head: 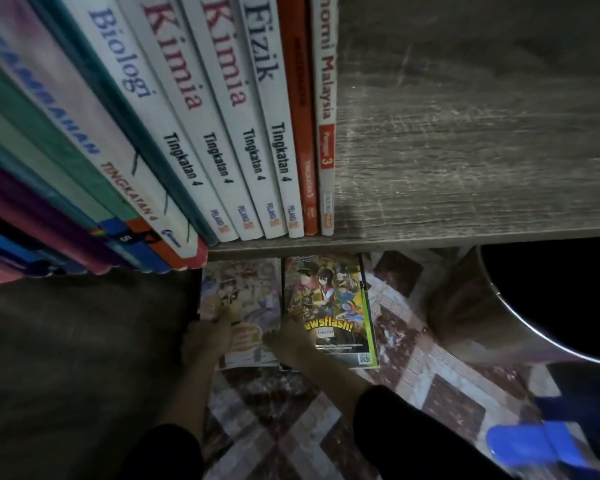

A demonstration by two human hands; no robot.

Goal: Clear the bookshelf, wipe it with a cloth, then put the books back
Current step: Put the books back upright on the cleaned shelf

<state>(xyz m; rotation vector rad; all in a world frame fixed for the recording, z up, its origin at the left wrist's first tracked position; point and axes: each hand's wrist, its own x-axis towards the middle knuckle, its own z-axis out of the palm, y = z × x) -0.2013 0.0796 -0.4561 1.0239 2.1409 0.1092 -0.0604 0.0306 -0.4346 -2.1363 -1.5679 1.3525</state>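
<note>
We read the shelf board (465, 140) as grey wood with a coarse, streaky grain and a matt, weathered face. The textbook spines (219, 133) are smooth coated card, and the white ones carry a soft sheen. The "Newsflash!" comic (340, 299) has a glossy printed paper cover; the paler comic (253, 289) beside it looks like the same slick paper. The floor (430, 375) is smooth with a marbled pattern, but we cannot tell tile from vinyl. At right, a curved rim (520, 329) shines like polished metal. The blue object (520, 441) looks like smooth plastic. The sleeves (395, 427) are matt black cloth.
</note>
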